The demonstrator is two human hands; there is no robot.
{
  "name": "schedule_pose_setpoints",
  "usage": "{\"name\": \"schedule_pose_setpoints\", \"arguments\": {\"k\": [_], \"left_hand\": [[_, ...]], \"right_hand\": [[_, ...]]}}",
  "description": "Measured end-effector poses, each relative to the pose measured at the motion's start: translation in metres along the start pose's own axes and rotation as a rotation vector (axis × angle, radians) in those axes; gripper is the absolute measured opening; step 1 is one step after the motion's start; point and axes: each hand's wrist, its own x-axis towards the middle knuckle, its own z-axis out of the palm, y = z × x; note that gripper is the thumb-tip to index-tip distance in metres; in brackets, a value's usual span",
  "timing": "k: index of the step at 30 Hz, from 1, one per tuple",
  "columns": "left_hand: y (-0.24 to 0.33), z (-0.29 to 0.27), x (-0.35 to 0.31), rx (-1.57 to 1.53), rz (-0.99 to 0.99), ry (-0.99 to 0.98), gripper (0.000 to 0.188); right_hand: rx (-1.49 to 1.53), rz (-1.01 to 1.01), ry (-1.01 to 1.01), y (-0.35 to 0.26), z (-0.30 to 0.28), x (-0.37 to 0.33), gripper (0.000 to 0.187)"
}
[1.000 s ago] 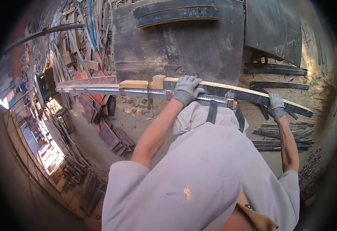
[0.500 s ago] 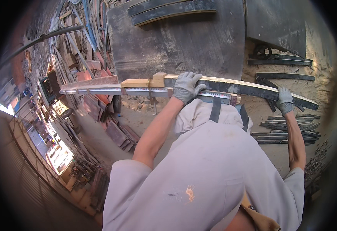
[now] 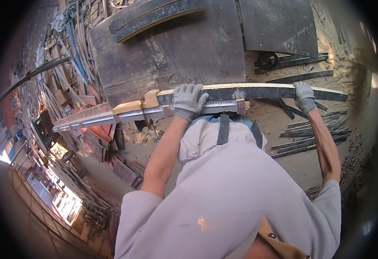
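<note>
A long, curved black-faced plywood strip (image 3: 262, 92) with a pale layered edge lies across in front of my body. My left hand (image 3: 188, 101), in a grey glove, is over the strip near its left end, fingers bent across the far edge. Farther right, my gloved right hand (image 3: 304, 97) grips the strip short of its right end. Close by the left hand, a pale wood block (image 3: 151, 99) sits at the strip's left end. A measuring tape (image 3: 219, 103) runs along a straight rail (image 3: 81, 124) on the near side, partly hidden by my left hand. A rusty metal clamp (image 3: 145, 113) crosses the rail.
A large dark tabletop (image 3: 167, 52) lies ahead, bearing more curved strips (image 3: 158, 19). A second dark panel (image 3: 279, 28) and a black handwheel (image 3: 267, 61) are at far right. Narrow offcuts (image 3: 312, 134) lie on the right-hand floor; scrap boards (image 3: 124, 172) are piled on the left.
The whole view has shifted and turned, so the table, rail and strip appear farther left and more tilted. Both hands stay on the strip, the left still beside the wood block.
</note>
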Motion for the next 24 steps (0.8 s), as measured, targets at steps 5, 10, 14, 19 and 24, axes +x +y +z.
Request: {"name": "schedule_pose_setpoints", "arguments": {"k": [5, 10, 14, 19, 24], "left_hand": [[-0.005, -0.003, 0.058, 0.076, -0.047, -0.054, 0.037], [-0.030, -0.011, 0.146, 0.064, 0.021, 0.133, 0.033], [-0.039, -0.024, 0.199, 0.046, 0.049, 0.145, 0.033], [-0.090, -0.058, 0.349, -0.007, 0.145, 0.203, 0.037], [-0.110, -0.071, 0.406, 0.029, 0.101, 0.157, 0.031]], "right_hand": [[-0.059, 0.082, -0.366, 0.019, -0.014, 0.056, 0.040], [-0.133, 0.090, -0.206, 0.054, -0.033, 0.133, 0.041], [-0.179, 0.102, -0.219, 0.068, -0.052, 0.185, 0.047], [-0.201, 0.088, -0.180, 0.118, -0.099, 0.329, 0.048], [-0.164, 0.053, -0.194, 0.138, -0.122, 0.389, 0.048]]}}
